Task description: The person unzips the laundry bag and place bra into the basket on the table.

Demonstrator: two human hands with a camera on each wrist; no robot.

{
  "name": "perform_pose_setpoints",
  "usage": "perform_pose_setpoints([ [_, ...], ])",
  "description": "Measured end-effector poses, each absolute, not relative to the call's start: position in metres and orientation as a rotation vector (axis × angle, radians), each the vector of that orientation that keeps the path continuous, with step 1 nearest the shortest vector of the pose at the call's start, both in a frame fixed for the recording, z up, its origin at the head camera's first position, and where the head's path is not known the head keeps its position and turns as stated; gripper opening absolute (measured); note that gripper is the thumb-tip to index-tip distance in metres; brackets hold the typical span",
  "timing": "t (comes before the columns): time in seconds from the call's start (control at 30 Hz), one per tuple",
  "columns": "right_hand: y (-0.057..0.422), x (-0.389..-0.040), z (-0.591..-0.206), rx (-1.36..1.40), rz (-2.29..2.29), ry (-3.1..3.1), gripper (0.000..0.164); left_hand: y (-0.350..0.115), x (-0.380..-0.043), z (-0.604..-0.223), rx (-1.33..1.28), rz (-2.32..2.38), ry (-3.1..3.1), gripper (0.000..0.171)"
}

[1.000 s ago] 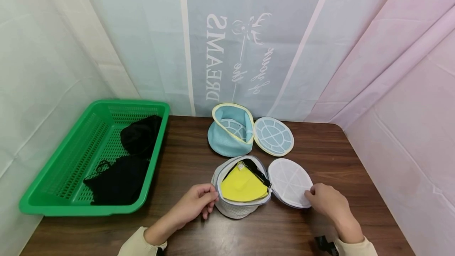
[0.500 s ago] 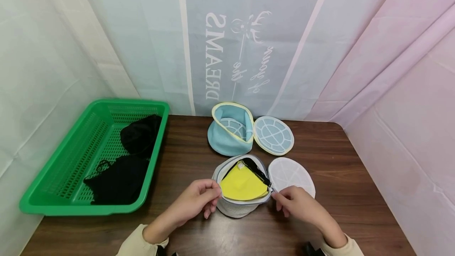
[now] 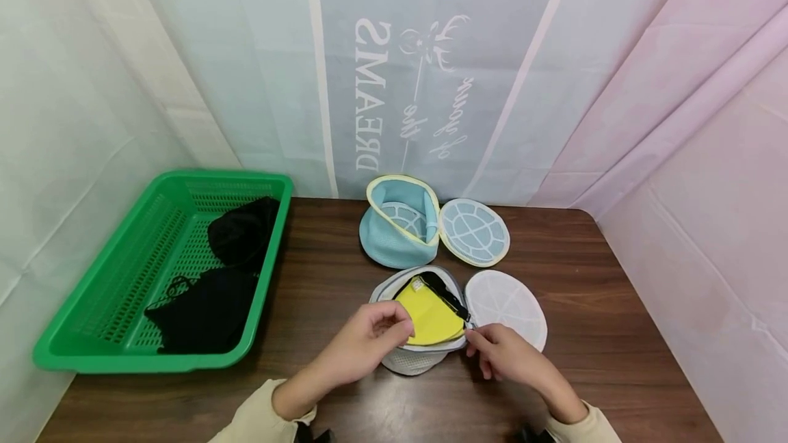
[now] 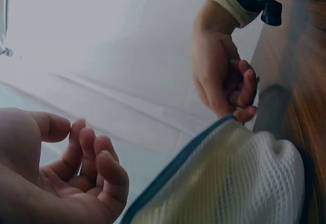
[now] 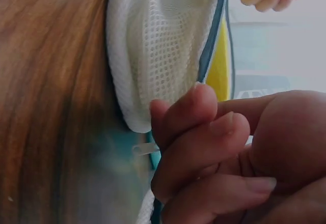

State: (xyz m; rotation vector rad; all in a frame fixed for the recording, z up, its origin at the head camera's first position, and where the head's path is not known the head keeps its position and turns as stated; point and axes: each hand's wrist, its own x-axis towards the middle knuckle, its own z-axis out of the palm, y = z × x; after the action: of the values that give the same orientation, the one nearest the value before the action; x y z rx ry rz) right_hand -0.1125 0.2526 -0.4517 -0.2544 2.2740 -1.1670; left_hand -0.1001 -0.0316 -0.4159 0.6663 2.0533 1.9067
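A round white mesh laundry bag (image 3: 414,361) with a grey zip edge stands on the table, its lid (image 3: 505,306) laid flat to the right. Inside is a yellow folded cloth item (image 3: 427,316) with a black strap (image 3: 444,294) and a small tag. My right hand (image 3: 511,355) pinches the bag's zip edge beside the lid hinge; its fingertips partly hide what they grip. Over the bag's front left rim hovers my left hand (image 3: 369,340), fingers loosely curled and holding nothing. The left wrist view shows that hand (image 4: 76,168) apart from the rim.
Behind stands a blue mesh laundry bag (image 3: 394,245) with yellow trim, its lid (image 3: 474,231) lying at its right. A green basket (image 3: 280,251) on the left holds black cloth items (image 3: 206,310). Curtain-like cloth (image 3: 258,87) encloses the table's back and sides.
My right hand has left the lid's outer edge, moved left to the bag's zip edge and pinched it. My left hand has shifted right, from the bag's left side to over its front rim.
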Motion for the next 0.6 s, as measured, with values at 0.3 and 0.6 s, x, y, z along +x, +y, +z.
perform_pose_setpoints([
  [0.3, 0.248, -0.112, -0.457, -0.277, -1.172, 2.300, 0.035, 0.012, -0.099, -0.418, 0.849, 1.049, 2.921, 0.013],
  [0.6, 0.246, -0.110, -0.458, -0.330, -1.073, 2.402, 0.030, 0.032, -0.100, -0.426, 0.804, 0.387, 3.169, 0.037],
])
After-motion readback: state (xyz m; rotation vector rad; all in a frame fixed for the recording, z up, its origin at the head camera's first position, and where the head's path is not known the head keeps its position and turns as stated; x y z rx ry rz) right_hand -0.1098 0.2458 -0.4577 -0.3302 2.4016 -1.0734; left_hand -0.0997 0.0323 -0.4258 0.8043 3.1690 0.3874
